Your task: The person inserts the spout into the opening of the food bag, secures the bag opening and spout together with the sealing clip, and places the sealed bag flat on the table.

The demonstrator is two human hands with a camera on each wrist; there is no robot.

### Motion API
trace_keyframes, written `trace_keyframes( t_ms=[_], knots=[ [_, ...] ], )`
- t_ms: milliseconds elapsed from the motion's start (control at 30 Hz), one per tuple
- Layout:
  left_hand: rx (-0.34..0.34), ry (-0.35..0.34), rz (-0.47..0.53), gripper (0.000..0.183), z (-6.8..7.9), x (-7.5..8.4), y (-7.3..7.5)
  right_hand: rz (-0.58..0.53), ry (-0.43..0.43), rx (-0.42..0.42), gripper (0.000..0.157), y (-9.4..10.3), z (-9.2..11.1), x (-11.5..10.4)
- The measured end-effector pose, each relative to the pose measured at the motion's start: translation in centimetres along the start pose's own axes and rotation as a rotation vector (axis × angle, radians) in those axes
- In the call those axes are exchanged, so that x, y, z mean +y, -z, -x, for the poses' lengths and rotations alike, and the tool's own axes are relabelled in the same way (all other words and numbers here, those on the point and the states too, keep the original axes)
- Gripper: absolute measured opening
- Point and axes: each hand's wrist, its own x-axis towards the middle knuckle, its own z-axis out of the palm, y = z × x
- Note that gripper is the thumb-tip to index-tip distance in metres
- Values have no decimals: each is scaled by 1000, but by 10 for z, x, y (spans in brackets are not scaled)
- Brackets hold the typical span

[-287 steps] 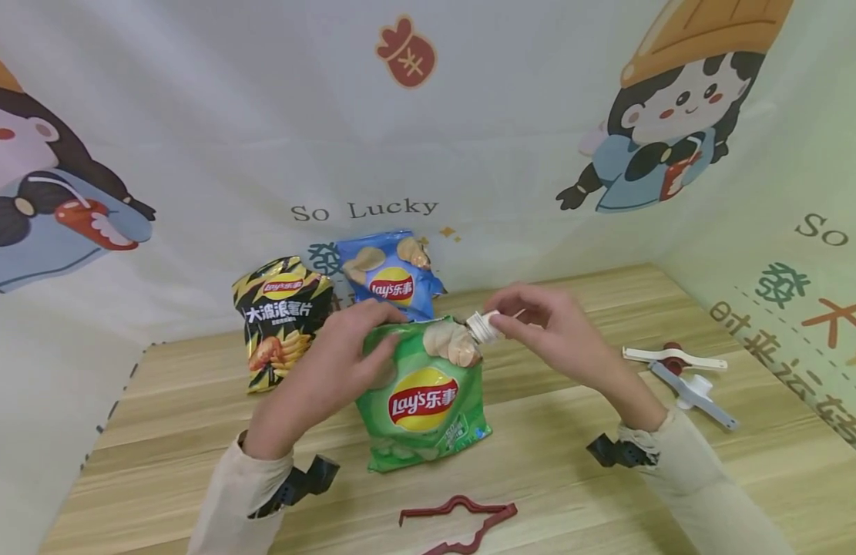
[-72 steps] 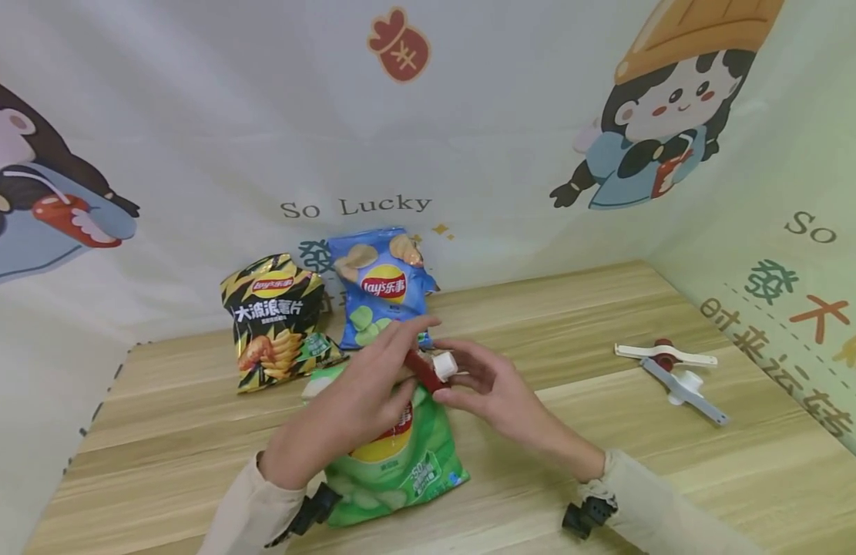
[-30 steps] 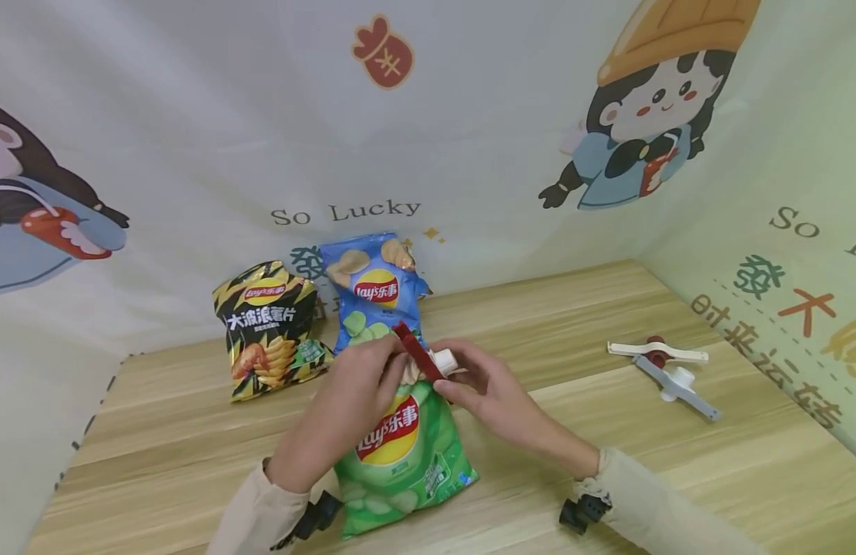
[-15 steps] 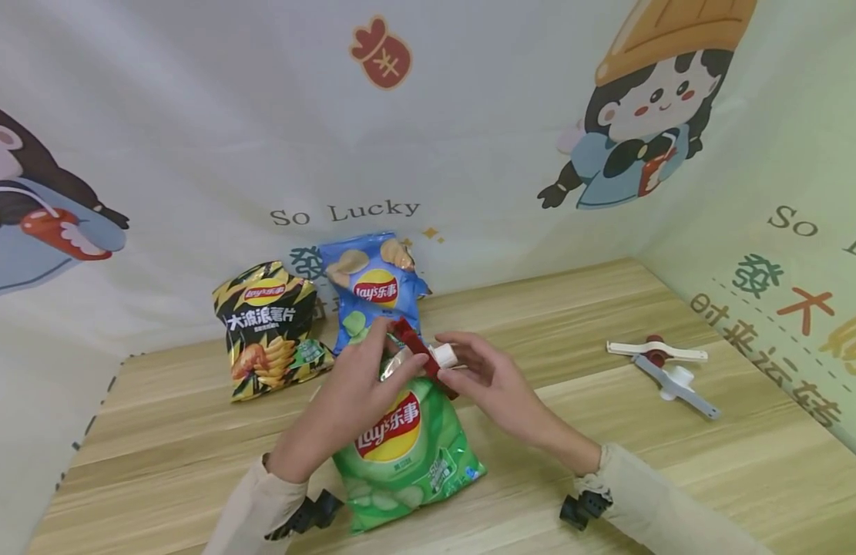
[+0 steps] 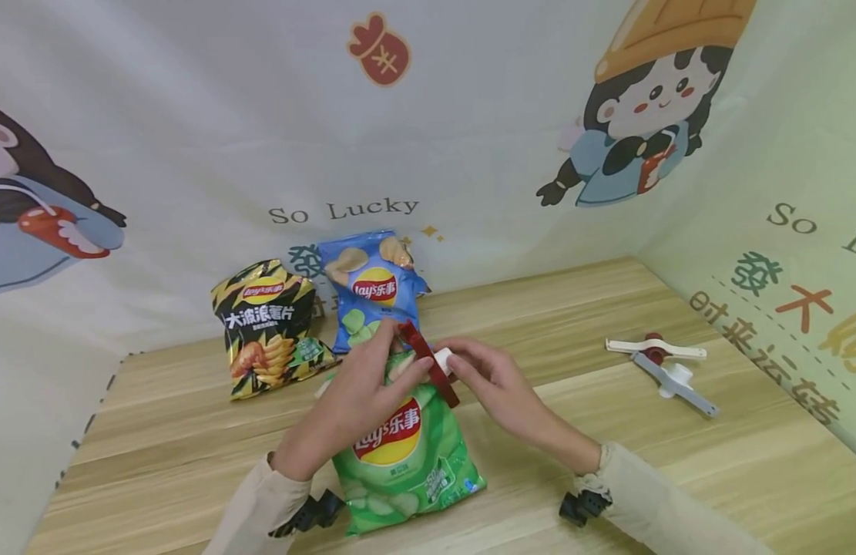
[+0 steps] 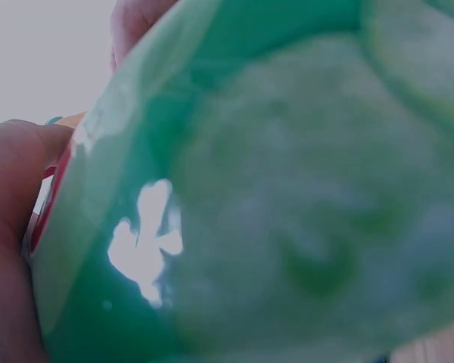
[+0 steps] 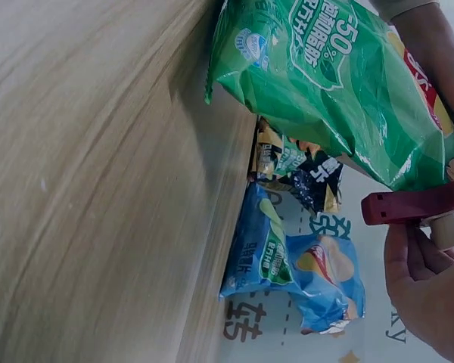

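A green Lay's potato chip bag (image 5: 417, 462) leans toward me, its top gathered in a dark red bag clip (image 5: 430, 366). From the clip's outer side sticks a white cap (image 5: 443, 361). My left hand (image 5: 354, 397) grips the upper part of the bag, with the thumb tip against the clip. My right hand (image 5: 500, 389) pinches the white cap between thumb and fingers. In the right wrist view the clip (image 7: 416, 204) lies across the bag's end, with the right hand (image 7: 431, 295) beside it. Most of the left wrist view is filled by the bag (image 6: 272, 212).
A black chip bag (image 5: 264, 331) and a blue chip bag (image 5: 372, 289) stand behind, against the printed cloth (image 5: 497, 169). On the right of the wooden table (image 5: 573, 316) lie a white clip with a red cap (image 5: 684, 351) and a grey clip with a white cap (image 5: 677, 384).
The red clip, first lying spread on the table, now sits across the green bag's top. In the last half second my right thumb has moved onto the white cap.
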Motion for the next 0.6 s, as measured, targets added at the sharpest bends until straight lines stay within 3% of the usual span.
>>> trace_keyframes(
  t_ms=[300, 600],
  knots=[
    [3, -49, -56, 25, 1, 3, -1, -78, -59, -114, 33, -5, -2, 0],
    [10, -83, -22, 15, -1, 5, -1, -63, -10, -115, 29, -4, 0, -2]
  ],
)
